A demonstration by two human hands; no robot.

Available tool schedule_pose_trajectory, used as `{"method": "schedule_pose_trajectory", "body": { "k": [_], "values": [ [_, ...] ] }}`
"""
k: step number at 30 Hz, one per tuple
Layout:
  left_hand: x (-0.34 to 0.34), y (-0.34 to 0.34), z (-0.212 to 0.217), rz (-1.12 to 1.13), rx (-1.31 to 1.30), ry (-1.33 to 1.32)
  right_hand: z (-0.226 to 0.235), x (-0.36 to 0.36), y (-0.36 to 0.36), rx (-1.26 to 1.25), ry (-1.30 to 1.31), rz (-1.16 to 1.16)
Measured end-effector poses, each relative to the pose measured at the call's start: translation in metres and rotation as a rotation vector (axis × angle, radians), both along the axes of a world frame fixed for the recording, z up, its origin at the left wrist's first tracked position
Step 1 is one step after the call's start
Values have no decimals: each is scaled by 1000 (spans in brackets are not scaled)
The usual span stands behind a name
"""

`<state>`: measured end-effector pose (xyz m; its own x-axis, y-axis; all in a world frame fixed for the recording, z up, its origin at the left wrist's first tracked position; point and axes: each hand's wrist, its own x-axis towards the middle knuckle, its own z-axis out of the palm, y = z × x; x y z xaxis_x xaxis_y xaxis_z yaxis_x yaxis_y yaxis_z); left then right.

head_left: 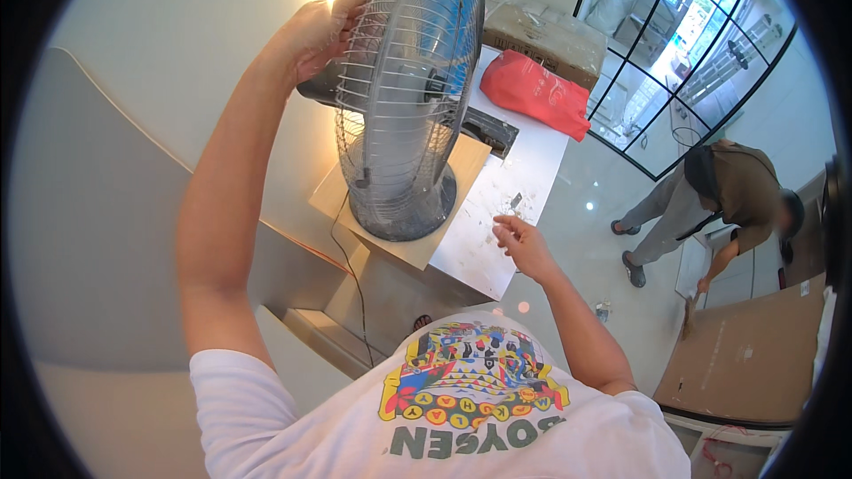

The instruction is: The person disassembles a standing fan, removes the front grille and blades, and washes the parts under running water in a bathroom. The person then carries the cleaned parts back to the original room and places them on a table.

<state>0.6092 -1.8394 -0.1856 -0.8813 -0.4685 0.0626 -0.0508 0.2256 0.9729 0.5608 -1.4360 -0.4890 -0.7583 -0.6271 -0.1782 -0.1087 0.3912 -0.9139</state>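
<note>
The left hand (319,35) is resting half-curled against the fan (410,62) just right of it, hold unclear; the right hand (525,248) is hovering loosely open, empty. One-sided pushing could be tipping the fan.

The fan's cage (404,62) is thin metal wire; its base (399,223) looks like dull, grimy plastic. I see smooth, pale wood in the board (466,168) and a glossy white finish on the surface (475,248). The box (541,31) is cardboard under shiny plastic, the floor (577,231) polished.
</note>
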Motion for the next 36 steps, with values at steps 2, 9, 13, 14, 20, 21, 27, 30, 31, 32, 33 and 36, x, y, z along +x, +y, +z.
{"method": "schedule_pose_trajectory", "body": {
  "k": [2,9,13,14,20,21,27,30,31,32,33,36],
  "values": [
    [-8,-19,2,4,-279,-36,15,-4,-15,-98,21,-101],
    [-33,-60,-31,-45,-1147,-637,51,-9,-36,-312,54,-210],
    [-29,-78,-30,-58,-876,-367,51,-12,-31,-273,20,-247],
    [-22,-84,-28,-40,-714,-229,50,-13,-31,-277,25,-260],
    [16,-106,-49,182,-393,60,54,-24,-35,-278,48,-272],
    [19,-106,-54,182,-380,42,57,-25,-38,-274,49,-270],
    [32,-98,-59,217,-410,170,78,-30,-59,-299,97,-224],
    [42,-98,-68,245,-331,217,89,-31,-70,-372,109,-227],
    [45,-98,-76,230,-275,247,94,-31,-74,-408,116,-223],
    [47,-98,-87,233,-147,288,99,-32,-77,-394,89,-200],
    [48,-98,-101,213,-13,345,105,-33,-81,-414,103,-172],
    [39,-94,-146,125,155,505,123,-32,-95,-459,93,-117]
  ]
}}
